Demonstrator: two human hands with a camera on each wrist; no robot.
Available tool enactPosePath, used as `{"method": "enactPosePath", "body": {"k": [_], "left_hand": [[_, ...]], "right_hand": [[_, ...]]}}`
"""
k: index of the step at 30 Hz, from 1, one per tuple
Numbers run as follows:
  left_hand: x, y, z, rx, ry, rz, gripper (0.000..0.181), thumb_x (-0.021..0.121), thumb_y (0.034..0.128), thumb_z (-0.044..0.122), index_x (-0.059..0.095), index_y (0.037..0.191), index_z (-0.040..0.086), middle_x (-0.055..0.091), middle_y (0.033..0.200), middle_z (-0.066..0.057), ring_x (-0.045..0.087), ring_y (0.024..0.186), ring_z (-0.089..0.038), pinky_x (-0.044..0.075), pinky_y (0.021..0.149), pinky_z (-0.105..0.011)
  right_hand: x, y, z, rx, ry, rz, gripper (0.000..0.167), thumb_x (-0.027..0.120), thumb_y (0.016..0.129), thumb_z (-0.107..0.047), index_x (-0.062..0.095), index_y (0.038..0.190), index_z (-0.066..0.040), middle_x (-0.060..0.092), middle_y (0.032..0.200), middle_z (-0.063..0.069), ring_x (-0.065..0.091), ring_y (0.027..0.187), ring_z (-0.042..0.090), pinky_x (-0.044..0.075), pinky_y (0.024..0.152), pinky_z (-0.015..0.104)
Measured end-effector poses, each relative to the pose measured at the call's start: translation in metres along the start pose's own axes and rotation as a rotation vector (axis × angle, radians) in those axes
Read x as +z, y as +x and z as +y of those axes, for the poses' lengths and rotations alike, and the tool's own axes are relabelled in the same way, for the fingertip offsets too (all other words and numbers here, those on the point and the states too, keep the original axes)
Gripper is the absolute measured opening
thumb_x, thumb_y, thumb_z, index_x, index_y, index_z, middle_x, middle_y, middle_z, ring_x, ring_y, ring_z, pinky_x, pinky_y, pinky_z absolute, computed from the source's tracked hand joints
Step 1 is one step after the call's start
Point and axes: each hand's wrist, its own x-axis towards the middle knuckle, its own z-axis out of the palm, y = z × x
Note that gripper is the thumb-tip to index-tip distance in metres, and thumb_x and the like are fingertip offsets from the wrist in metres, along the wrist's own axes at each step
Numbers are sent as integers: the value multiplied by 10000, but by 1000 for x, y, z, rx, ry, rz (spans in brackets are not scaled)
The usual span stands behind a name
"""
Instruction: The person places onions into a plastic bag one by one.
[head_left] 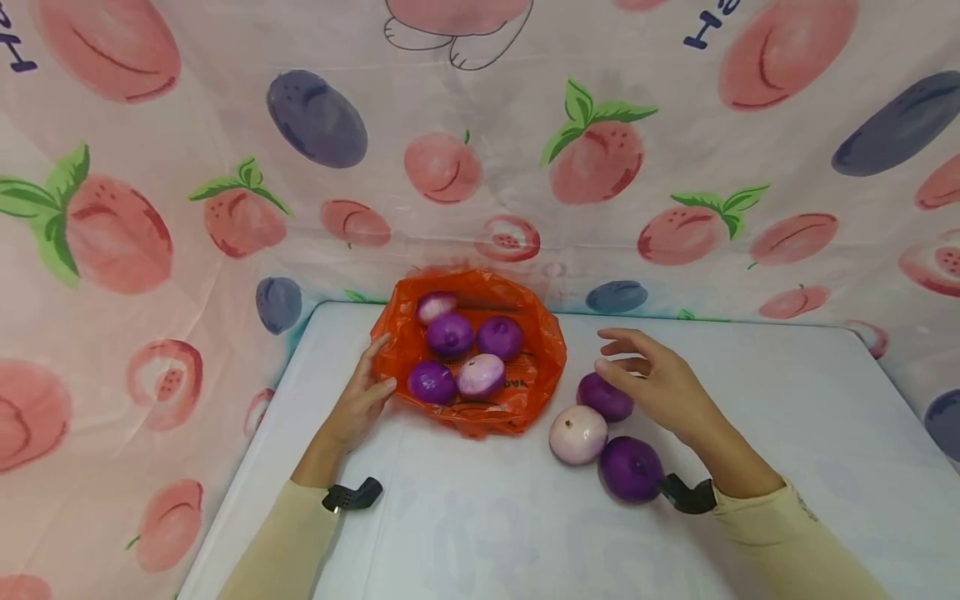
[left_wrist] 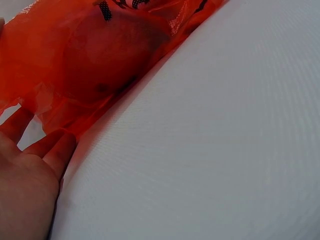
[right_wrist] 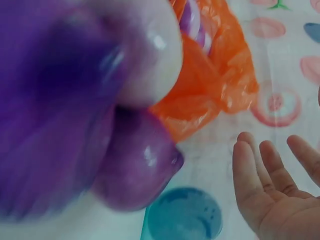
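Note:
An orange plastic bag point(head_left: 547, 367) lies with its mouth spread wide, and several purple and pale onions point(head_left: 450, 335) sit inside. Against the bag's left side my left hand point(head_left: 356, 408) rests with fingers spread; in the left wrist view its fingertips point(left_wrist: 62, 145) touch the thin plastic, with an onion showing through. To the right of the bag, three onions sit close together: a dark purple one point(head_left: 600, 398), a pale one point(head_left: 577, 435) and a larger purple one point(head_left: 632, 471). My right hand point(head_left: 660, 387) hovers just over the rear purple onion, fingers loosely bent around nothing.
A white table point(head_left: 480, 517) lies under everything. Behind and to the left hangs a cloth point(head_left: 510, 108) printed with peaches and dark blue fruit, meeting the table's back edge. Black wrist cameras point(head_left: 352, 494) are strapped over both sleeves.

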Motion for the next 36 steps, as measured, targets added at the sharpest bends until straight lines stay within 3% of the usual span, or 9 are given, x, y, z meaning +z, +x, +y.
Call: {"method": "enactPosePath", "body": {"k": [7,14,26,36], "left_hand": [[0,0,-1,8,-15,0,735,486,1017,57,138,1636,244,84,1699,-121,337,1455,-150,402,1131,-173],[-2,-1,1,0,-20,10,733,488,1019,53,146,1637,250,88,1700,-114,327,1462,-163,402,1128,-169],[0,1,-1,0,-4,4,728,482,1018,47,155,1635,254,102,1696,-111,303,1478,-210,411,1125,-178],[0,0,-1,11,-9,7,717,471,1021,37,152,1634,229,101,1689,-139,346,1446,-168,410,1124,-174]], "right_hand": [[-10,-2,17,-2,-74,-2,581,663,967,-479,511,1477,-248,601,1407,108,614,1270,340,504,1026,589],[-9,2,35,14,-118,-55,608,660,972,-466,507,1478,-166,566,1454,173,585,1293,395,444,1052,669],[-13,3,58,67,-77,-191,676,668,970,-434,435,1529,-133,450,1548,207,461,1382,480,508,992,639],[-13,10,76,115,-20,-270,773,695,949,-436,351,1580,-150,421,1554,230,429,1405,501,486,1047,624]]}}
